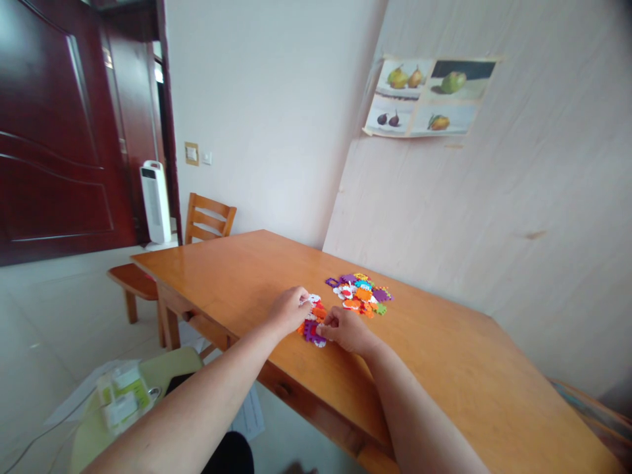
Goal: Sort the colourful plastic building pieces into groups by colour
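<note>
A loose heap of small coloured plastic puzzle-like pieces (359, 294) lies on the wooden table (444, 382) near the wall. Closer to me sits a smaller joined cluster of pieces (312, 327) in orange, purple and white. My left hand (289, 308) is closed, its fingertips pinching a white piece (313, 299) at the cluster's top edge. My right hand (348, 329) is closed too, fingers pressed on the cluster's right side at a purple and orange part.
A wooden chair (210, 220) and a bench (135, 280) stand at the table's far end. A white tower heater (155, 201) stands by the dark red door (54, 131). A green stool with packets (123, 395) is at lower left. A fruit poster (427, 95) hangs on the wall.
</note>
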Demonstrator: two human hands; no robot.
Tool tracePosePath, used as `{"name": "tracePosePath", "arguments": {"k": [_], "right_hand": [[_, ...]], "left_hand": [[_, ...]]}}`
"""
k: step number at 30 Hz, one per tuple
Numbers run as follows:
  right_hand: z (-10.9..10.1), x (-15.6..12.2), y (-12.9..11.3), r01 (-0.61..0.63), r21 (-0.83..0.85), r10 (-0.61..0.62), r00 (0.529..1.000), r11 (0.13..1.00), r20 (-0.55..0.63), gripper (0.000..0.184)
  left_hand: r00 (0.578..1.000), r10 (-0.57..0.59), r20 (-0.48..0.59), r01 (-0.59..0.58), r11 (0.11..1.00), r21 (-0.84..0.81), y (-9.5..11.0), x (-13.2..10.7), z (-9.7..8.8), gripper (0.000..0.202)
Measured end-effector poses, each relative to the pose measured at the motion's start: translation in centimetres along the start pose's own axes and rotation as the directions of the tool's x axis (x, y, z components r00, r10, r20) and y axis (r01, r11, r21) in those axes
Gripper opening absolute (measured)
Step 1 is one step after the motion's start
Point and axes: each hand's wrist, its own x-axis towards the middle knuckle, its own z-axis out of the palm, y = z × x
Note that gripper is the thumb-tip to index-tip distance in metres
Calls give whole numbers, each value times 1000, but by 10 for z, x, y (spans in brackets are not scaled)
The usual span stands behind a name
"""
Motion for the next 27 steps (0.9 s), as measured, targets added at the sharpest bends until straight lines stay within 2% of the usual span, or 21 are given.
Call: {"name": "tracePosePath", "arguments": {"k": [5, 7, 9, 10, 12, 14, 16, 17, 18, 21, 23, 25, 27], "right_hand": [[2, -1, -2, -16, 150, 27, 997, 988, -67, 22], [-2, 0, -2, -46, 228, 71, 992, 973, -101, 23], [-7, 1, 0, -77, 297, 138, 972, 952, -191, 23], [-11, 2, 2, -87, 339, 182, 948, 937, -260, 23], [-18, 5, 8, -85, 438, 284, 865, 895, -413, 28], [-23, 7, 15, -61, 507, 369, 759, 860, -536, 44], [-25, 8, 20, -57, 483, 384, 689, 874, -614, 56], [-25, 7, 20, -68, 442, 362, 688, 895, -628, 56], [-23, 7, 20, -80, 388, 325, 713, 918, -621, 53], [-14, 4, 11, -38, 174, 119, 867, 984, -484, 34], [-7, 1, 0, 49, 13, -42, 937, 999, -347, 28], [-1, -3, -11, 121, -109, -144, 962, 987, -232, 27], [2, -7, -19, 154, -175, -182, 970, 972, -159, 28]], "left_hand": [[1000, 4, -1, -4, 1000, 1, 3, -1, -1, 8], [1000, -1, 4, 1, 1000, -4, 3, -1, -2, 8], [1000, -9, 20, 9, 1000, -4, 3, -1, -2, 8], [1000, -8, 26, 8, 1000, -1, 3, -1, -2, 9], [1000, -3, 30, 3, 1000, 5, 3, 0, -2, 9], [1000, 9, 28, -9, 1000, 10, 2, 0, -1, 9], [999, 24, 24, -24, 1000, 13, 1, 1, -1, 9], [999, 30, 23, -30, 999, 14, 1, 1, -1, 9], [999, 33, 22, -34, 999, 15, 1, 1, -1, 9], [999, 37, 11, -37, 999, 12, 1, 0, -2, 9], [999, 38, 1, -38, 999, 10, 2, 0, -2, 9], [1000, 24, -5, -24, 1000, 11, 3, -1, -2, 9], [1000, 12, 0, -12, 1000, 14, 3, -1, -2, 9]]}}
